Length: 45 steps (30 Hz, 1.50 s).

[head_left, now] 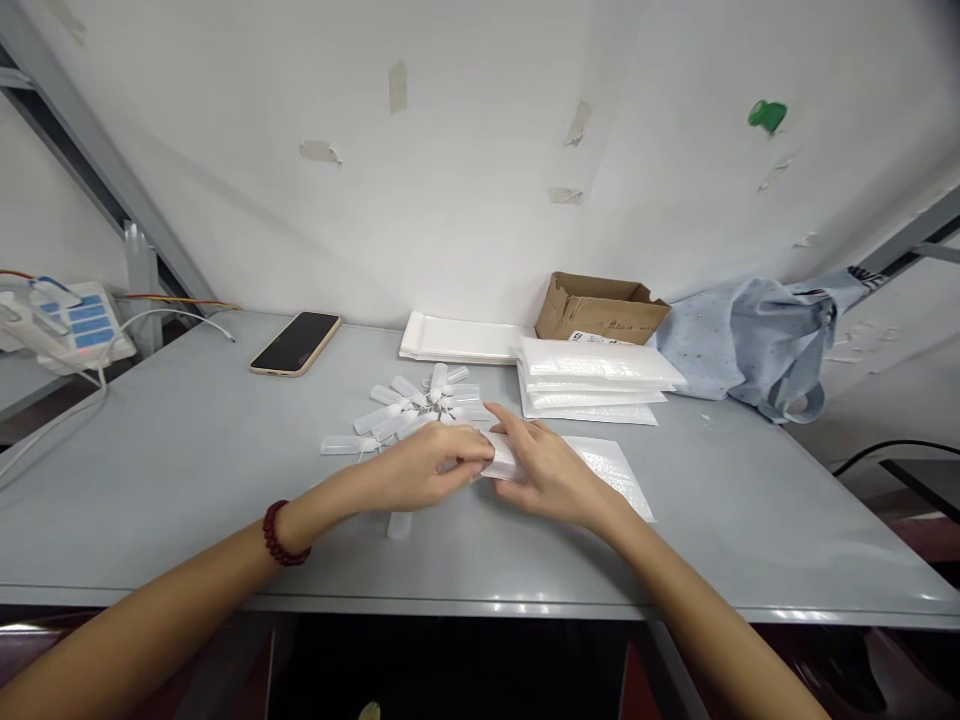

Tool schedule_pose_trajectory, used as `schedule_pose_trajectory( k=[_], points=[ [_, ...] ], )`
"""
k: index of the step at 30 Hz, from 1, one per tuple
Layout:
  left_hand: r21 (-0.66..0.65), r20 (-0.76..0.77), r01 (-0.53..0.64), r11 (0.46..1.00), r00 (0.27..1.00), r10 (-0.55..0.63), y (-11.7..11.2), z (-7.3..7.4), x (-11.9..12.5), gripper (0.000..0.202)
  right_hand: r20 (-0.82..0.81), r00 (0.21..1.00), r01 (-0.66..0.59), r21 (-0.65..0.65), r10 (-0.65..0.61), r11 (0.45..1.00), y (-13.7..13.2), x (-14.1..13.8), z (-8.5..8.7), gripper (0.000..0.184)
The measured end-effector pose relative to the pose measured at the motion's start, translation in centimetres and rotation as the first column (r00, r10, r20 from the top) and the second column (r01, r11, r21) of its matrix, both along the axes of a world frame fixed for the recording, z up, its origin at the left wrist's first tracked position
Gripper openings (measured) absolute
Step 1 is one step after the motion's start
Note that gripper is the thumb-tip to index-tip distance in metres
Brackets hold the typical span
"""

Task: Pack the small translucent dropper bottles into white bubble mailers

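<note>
My left hand (420,468) and my right hand (544,468) meet over a white bubble mailer (611,470) lying flat on the grey table (187,470). Both hands are closed on the mailer's folded white end (501,458), the left thumb and fingers pinching it, the right index finger lying along its top. A red bead bracelet (279,535) circles my left wrist. Just beyond my hands lies a bunch of several clear plastic tags (420,405). One loose tag (399,524) shows under my left hand.
A stack of white mailers (592,380) and a white tray (461,338) sit at the back, with a brown cardboard box (600,308) behind. A phone (296,342) lies back left. Blue cloth (757,340) is bunched at right. A device with cables (71,325) stands far left.
</note>
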State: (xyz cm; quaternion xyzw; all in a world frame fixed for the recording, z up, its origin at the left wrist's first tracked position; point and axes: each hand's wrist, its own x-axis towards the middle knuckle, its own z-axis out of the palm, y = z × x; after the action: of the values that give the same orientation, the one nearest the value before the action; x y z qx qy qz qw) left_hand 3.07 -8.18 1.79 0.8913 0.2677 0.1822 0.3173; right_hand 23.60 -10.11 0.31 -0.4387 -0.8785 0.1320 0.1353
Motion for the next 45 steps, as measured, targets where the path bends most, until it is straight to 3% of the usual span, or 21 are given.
schedule_pose_trajectory(
  k=[3,5,10,15,18,21,26,33,37,42,45],
  points=[
    [-0.068,0.043,-0.224,0.972,0.973,0.227,0.8,1.1,-1.3,0.027,-0.011,0.999,0.047,0.000,-0.047,0.999,0.3,0.5,0.4,0.078],
    [-0.043,-0.002,-0.333,0.942,0.943,0.333,1.6,1.4,-2.3,0.027,-0.007,0.996,0.087,0.014,-0.087,0.996,0.5,0.9,0.5,0.077],
    [0.058,-0.253,-0.249,0.967,0.933,0.256,2.6,0.8,-3.4,0.023,0.031,0.986,0.159,0.078,-0.162,0.984,1.1,1.3,0.2,0.076],
    [0.062,-0.360,-0.288,0.956,0.887,0.291,1.7,-0.2,-2.3,0.029,0.039,0.989,0.137,0.083,-0.140,0.987,1.1,1.1,-0.1,0.076],
    [0.136,-0.388,-0.285,0.949,0.866,0.316,1.0,-1.0,-1.3,0.029,0.043,0.990,0.131,0.080,-0.135,0.988,1.1,1.1,-0.1,0.076],
    [0.165,-0.374,-0.375,0.912,0.832,0.410,0.6,-1.5,-0.6,0.023,0.041,0.991,0.121,0.084,-0.125,0.989,1.1,1.0,-0.2,0.076],
    [-0.023,-0.330,-0.498,0.867,0.822,0.463,0.5,-1.2,-0.6,0.026,0.016,0.993,0.116,0.085,-0.118,0.990,1.0,0.9,-0.3,0.076],
    [0.085,-0.354,-0.477,0.875,0.807,0.474,0.2,-1.9,0.0,0.025,0.019,0.993,0.117,0.078,-0.119,0.990,1.0,0.9,-0.3,0.074],
    [-0.058,-0.292,-0.514,0.856,0.828,0.478,0.8,-1.8,-0.4,0.027,0.018,0.993,0.117,0.076,-0.119,0.990,1.0,0.9,-0.2,0.075],
    [-0.322,-0.260,-0.527,0.787,0.848,0.461,2.3,0.2,-2.6,0.036,0.015,0.993,0.113,0.082,-0.115,0.990,1.0,0.9,-0.2,0.075],
    [-0.483,-0.157,-0.458,0.747,0.884,0.440,2.7,1.4,-3.4,0.051,0.023,0.993,0.115,0.080,-0.117,0.990,1.0,0.9,-0.1,0.076]
  ],
)
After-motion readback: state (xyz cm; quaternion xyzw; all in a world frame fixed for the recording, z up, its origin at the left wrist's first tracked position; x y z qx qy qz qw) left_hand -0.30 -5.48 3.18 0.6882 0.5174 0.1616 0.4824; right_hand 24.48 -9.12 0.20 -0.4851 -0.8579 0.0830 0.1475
